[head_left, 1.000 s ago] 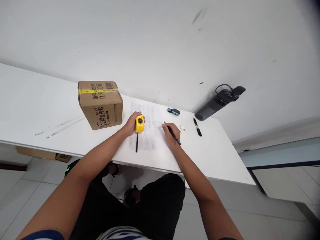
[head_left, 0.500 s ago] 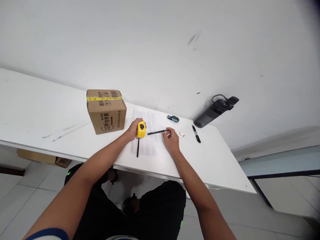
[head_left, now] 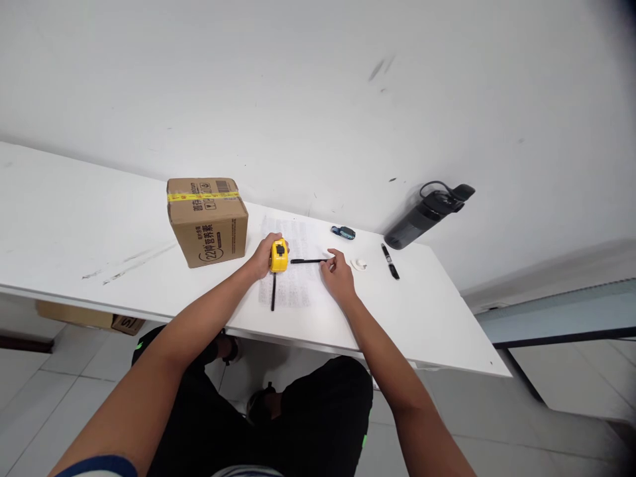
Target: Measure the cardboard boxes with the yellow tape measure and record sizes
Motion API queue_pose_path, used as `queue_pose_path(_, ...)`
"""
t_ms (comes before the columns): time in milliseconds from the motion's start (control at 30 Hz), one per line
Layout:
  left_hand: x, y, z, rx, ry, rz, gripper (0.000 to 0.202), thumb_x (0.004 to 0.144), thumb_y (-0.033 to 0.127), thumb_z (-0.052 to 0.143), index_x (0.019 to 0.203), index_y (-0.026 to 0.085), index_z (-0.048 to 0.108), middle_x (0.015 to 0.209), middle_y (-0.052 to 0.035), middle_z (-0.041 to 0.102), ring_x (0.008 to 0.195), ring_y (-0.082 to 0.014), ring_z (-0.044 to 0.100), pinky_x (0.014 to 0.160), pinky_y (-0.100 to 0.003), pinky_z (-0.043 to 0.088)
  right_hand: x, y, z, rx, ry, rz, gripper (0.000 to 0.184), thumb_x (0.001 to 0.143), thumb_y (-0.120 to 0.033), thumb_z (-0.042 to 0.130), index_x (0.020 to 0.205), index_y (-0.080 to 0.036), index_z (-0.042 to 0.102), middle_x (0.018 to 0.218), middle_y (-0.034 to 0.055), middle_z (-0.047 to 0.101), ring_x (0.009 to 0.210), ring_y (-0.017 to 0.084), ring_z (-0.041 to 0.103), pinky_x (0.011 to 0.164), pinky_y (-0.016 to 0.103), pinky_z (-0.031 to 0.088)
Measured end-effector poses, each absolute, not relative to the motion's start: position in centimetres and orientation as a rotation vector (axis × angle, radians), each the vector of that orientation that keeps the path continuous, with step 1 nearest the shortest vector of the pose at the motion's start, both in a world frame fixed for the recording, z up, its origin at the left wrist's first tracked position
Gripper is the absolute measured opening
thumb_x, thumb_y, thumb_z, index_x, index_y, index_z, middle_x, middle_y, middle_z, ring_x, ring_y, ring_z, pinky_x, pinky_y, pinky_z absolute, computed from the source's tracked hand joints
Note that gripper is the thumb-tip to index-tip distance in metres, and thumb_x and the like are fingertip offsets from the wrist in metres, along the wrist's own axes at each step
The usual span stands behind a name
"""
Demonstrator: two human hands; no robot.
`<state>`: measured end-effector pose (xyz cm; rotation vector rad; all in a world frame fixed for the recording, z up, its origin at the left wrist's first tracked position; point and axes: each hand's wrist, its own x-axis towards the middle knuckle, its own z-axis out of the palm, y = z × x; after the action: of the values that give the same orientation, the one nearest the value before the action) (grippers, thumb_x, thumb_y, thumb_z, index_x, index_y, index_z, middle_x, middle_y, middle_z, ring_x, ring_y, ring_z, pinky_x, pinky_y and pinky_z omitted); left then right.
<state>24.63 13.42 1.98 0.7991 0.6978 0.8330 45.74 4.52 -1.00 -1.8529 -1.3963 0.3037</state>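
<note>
My left hand point(head_left: 262, 257) is closed around a yellow tape measure point(head_left: 279, 256) that rests on a printed paper sheet point(head_left: 294, 286). A black strap point(head_left: 273, 295) trails from the tape measure toward me. My right hand point(head_left: 338, 277) rests on the sheet's right side, its thumb and fingers curled and pinching the right end of a black pen point(head_left: 307, 261). The pen lies flat, pointing left at the tape measure.
A taped cardboard box point(head_left: 207, 220) stands just left of my left hand on the white table point(head_left: 99, 218). To the right lie a small dark blue object point(head_left: 343, 232), a small white object point(head_left: 358, 264), a black marker point(head_left: 390, 260) and a dark bottle point(head_left: 426, 213) leaning against the wall.
The pen went from a slanted writing grip in my right hand to lying flat, pointing left. My left hand has stayed on the tape measure.
</note>
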Motion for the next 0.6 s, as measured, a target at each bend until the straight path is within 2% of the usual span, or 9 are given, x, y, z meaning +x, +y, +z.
queue_pose_path(133, 24.68, 13.49, 1.98, 0.812, 0.69, 0.833, 0.035, 0.073, 0.05, 0.06, 0.063, 0.016, 0.058, 0.06, -0.0013, 0.054, 0.046, -0.0111, 0.051, 0.046, -0.025, 0.042, 45.69, 4.5, -0.98, -1.847, -1.421, 0.323, 0.041, 0.085, -0.042, 0.051, 0.121, -0.023, 0.059, 0.078, -0.001, 0.063, 0.066, 0.018, 0.056, 0.067, 0.033, 0.045)
queue_pose_path(333, 24.65, 13.38, 2.16, 0.795, 0.691, 0.83, 0.035, 0.074, 0.049, 0.059, 0.063, 0.016, 0.057, 0.06, -0.0012, 0.054, 0.045, -0.0109, 0.051, 0.046, -0.025, 0.042, 45.7, 4.6, -1.2, -1.798, -1.503, 0.267, 0.029, 0.085, -0.04, 0.051, 0.099, -0.024, 0.071, 0.083, 0.0026, 0.065, 0.071, 0.018, 0.058, 0.07, 0.033, 0.046)
queue_pose_path(600, 24.64, 13.03, 2.8, 0.766, 0.714, 0.82, 0.033, 0.076, 0.046, 0.057, 0.062, 0.016, 0.056, 0.058, -0.0013, 0.055, 0.045, -0.011, 0.051, 0.045, -0.024, 0.041, 45.76, 4.62, -1.28, -1.821, -1.532, 0.242, 0.02, 0.084, -0.032, 0.051, 0.085, -0.024, 0.07, 0.086, 0.0028, 0.067, 0.071, 0.018, 0.058, 0.068, 0.032, 0.045)
